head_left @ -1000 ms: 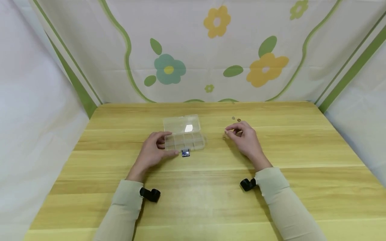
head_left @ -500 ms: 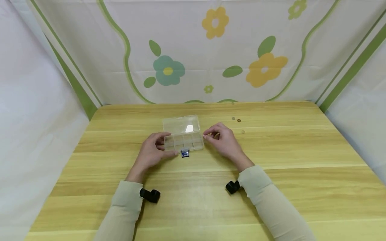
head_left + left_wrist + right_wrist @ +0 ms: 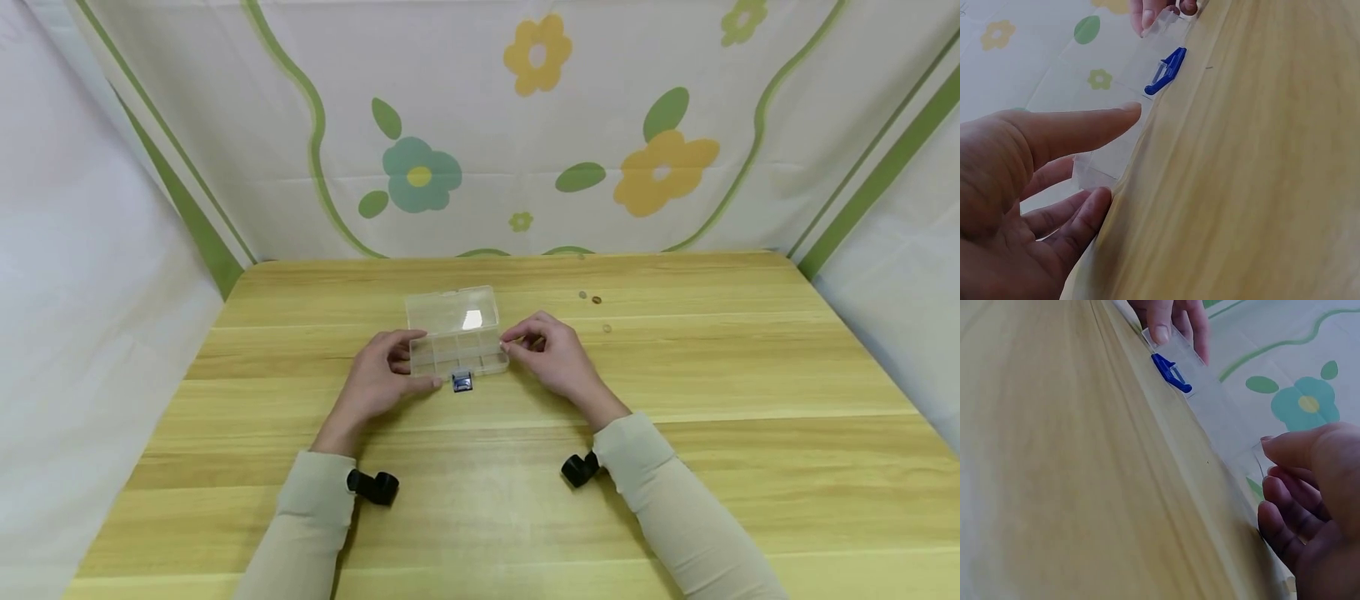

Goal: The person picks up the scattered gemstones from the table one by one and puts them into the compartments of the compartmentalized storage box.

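A clear plastic compartment box (image 3: 457, 357) stands on the table with its lid (image 3: 442, 310) raised at the back. A blue latch (image 3: 462, 382) hangs at its front, clearer in the left wrist view as a blue clip (image 3: 1166, 72). My left hand (image 3: 375, 372) grips the box's left end, thumb along the front and fingers behind. At the right end, the thumb and forefinger of my right hand (image 3: 553, 357) pinch together over the rim of the end compartment. What they hold is tiny and pale, mostly hidden by the fingertips. The compartments look see-through; any contents cannot be made out.
Right of the box lie a small grey round piece (image 3: 582, 294), a brown ring-like piece (image 3: 596, 300) and a pale ring-like piece (image 3: 607, 328). Behind the wooden table (image 3: 480, 500) hangs a flowered white cloth (image 3: 517, 133). A small black camera sits on each wrist.
My right hand has moved left from beside the small pieces to the box's right end, then slightly over its rim. The pale ring-like piece came into sight. The left hand stays put.
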`<control>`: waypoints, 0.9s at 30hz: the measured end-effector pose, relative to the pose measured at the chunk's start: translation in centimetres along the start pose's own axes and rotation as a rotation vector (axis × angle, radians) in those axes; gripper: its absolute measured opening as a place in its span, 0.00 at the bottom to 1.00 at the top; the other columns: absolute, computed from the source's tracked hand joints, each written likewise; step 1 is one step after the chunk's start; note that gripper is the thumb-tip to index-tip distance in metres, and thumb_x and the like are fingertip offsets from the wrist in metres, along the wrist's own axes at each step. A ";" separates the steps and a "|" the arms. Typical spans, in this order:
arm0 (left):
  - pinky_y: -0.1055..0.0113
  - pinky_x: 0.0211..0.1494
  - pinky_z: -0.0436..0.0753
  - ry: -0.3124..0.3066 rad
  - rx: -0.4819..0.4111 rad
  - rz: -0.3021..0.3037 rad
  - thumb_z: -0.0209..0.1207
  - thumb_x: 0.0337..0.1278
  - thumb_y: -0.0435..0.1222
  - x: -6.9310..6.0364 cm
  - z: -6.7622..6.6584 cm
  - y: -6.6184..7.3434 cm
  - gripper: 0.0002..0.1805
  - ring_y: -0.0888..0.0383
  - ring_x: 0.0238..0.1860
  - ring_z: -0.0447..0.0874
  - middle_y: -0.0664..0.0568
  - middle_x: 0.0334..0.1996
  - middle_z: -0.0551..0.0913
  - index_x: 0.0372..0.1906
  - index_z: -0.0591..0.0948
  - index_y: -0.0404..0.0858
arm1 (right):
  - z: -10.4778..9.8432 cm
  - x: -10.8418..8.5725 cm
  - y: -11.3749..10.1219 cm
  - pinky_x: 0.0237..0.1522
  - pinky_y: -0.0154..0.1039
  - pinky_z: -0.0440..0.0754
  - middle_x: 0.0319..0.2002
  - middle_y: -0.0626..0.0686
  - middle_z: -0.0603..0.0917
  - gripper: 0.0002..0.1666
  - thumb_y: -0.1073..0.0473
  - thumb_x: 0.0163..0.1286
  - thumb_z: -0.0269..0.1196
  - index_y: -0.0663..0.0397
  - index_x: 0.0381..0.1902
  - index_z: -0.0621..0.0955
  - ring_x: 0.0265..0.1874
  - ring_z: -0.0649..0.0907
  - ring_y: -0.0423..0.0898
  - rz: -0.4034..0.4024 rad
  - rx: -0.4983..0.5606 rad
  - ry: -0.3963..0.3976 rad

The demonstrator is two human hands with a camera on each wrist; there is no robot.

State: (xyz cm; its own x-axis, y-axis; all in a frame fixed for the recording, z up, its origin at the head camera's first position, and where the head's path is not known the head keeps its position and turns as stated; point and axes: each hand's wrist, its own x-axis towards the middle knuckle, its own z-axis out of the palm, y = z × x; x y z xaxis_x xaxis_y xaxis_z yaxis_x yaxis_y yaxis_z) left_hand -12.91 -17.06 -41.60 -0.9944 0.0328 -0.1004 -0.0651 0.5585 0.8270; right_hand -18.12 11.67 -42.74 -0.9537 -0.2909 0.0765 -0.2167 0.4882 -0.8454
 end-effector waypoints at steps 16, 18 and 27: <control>0.46 0.66 0.83 -0.012 -0.001 0.003 0.81 0.54 0.38 -0.2 -0.4 -0.1 0.42 0.41 0.58 0.81 0.39 0.65 0.78 0.75 0.77 0.42 | 0.2 0.1 0.1 0.41 0.38 0.81 0.43 0.46 0.87 0.06 0.51 0.73 0.74 0.40 0.45 0.93 0.39 0.82 0.46 0.013 0.006 0.022; 0.46 0.66 0.83 -0.010 -0.001 0.003 0.81 0.54 0.38 -0.3 -0.6 -0.1 0.42 0.41 0.59 0.81 0.39 0.65 0.78 0.75 0.77 0.42 | 0.3 0.2 0.0 0.41 0.39 0.82 0.43 0.46 0.87 0.06 0.50 0.73 0.74 0.40 0.45 0.93 0.39 0.82 0.46 0.009 0.008 0.021; 0.46 0.66 0.83 0.001 -0.017 -0.001 0.80 0.54 0.37 -0.3 -0.7 0.0 0.42 0.41 0.59 0.82 0.38 0.64 0.78 0.75 0.77 0.42 | 0.2 0.6 -0.2 0.42 0.39 0.83 0.43 0.47 0.87 0.07 0.51 0.73 0.74 0.41 0.46 0.92 0.39 0.83 0.46 0.002 0.005 0.009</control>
State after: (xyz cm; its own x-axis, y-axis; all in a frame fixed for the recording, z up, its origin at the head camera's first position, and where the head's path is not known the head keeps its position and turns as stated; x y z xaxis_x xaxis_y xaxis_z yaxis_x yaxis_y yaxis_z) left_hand -12.66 -17.67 -41.22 -0.9945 0.0314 -0.1003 -0.0671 0.5443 0.8362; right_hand -18.57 11.24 -42.68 -0.9560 -0.2824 0.0792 -0.2135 0.4850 -0.8481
